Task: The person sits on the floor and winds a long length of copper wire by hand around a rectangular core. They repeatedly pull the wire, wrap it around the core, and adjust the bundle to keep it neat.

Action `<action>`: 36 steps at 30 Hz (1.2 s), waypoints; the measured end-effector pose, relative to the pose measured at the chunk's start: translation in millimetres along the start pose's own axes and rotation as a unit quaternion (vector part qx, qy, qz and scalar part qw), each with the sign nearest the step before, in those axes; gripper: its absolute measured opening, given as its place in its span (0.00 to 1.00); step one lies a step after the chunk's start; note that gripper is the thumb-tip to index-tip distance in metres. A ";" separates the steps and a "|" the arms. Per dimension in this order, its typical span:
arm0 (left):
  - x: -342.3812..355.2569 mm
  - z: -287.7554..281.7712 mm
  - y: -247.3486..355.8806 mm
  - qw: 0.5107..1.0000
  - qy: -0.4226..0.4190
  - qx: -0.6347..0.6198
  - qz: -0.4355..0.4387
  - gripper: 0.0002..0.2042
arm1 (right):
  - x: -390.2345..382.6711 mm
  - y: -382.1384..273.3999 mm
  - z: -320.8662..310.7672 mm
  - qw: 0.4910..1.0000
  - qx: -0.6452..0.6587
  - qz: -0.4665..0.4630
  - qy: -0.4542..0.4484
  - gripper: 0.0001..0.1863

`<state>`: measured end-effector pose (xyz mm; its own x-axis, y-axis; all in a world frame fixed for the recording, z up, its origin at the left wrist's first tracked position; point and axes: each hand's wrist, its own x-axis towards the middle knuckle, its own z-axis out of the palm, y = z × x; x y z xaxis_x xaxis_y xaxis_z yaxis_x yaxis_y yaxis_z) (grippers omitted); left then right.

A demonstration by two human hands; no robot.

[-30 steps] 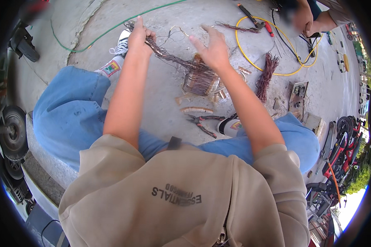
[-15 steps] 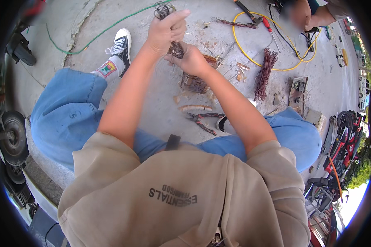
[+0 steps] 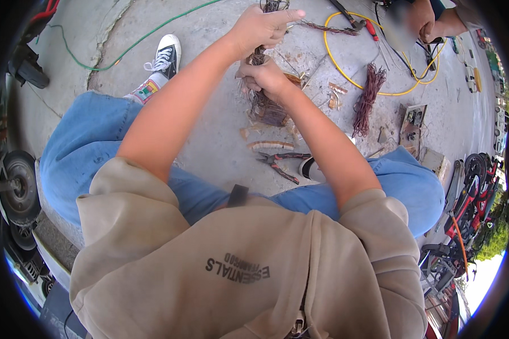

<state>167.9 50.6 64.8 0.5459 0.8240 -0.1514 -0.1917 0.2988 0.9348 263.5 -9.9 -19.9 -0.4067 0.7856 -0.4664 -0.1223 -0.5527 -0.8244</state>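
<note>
Both of my hands grip one bundle of dark, thin wire (image 3: pixel 258 56). Around its upper part my left hand (image 3: pixel 260 29) is closed, the index finger sticking out to the right. Lower down, my right hand (image 3: pixel 264 77) is wrapped round the same bundle, and loose ends poke out above the left hand. On the concrete below my right hand sits a wire-wound coil (image 3: pixel 270 114), partly hidden by that hand and forearm. Nearer to me, pliers (image 3: pixel 280 165) with red and black handles lie beside a curved pale strip (image 3: pixel 270 146).
A reddish-brown wire bundle (image 3: pixel 370 101) lies to the right, near a metal box (image 3: pixel 414 124). A yellow hose (image 3: pixel 329 51) loops around tools at the far right, where another person's hands (image 3: pixel 424 25) work. A green hose (image 3: pixel 147 38) crosses the far left.
Both hands have moved to the right with the wire bundle, and my right hand now covers more of the coil's top. The other person's hands have hardly shifted.
</note>
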 end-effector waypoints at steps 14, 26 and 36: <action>-3.6 -49.4 -18.7 0.873 0.433 -0.223 0.019 0.20 | -12.9 -7.8 15.9 0.778 -0.583 -0.172 0.159 0.18; -9.8 -65.3 -15.8 0.992 -0.033 -0.121 0.016 0.19 | 18.0 22.3 -34.7 0.897 -0.391 -0.188 0.083 0.36; -41.9 -129.4 32.8 0.857 -0.146 0.091 -0.486 0.42 | -5.8 -7.6 -8.9 0.825 -0.559 -0.080 -0.035 0.18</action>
<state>33.2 88.1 60.3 0.5620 0.0643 -0.8247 0.5854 0.6734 0.4514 274.8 -7.8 -13.8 -0.5219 0.7844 -0.3351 0.7154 0.1886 -0.6728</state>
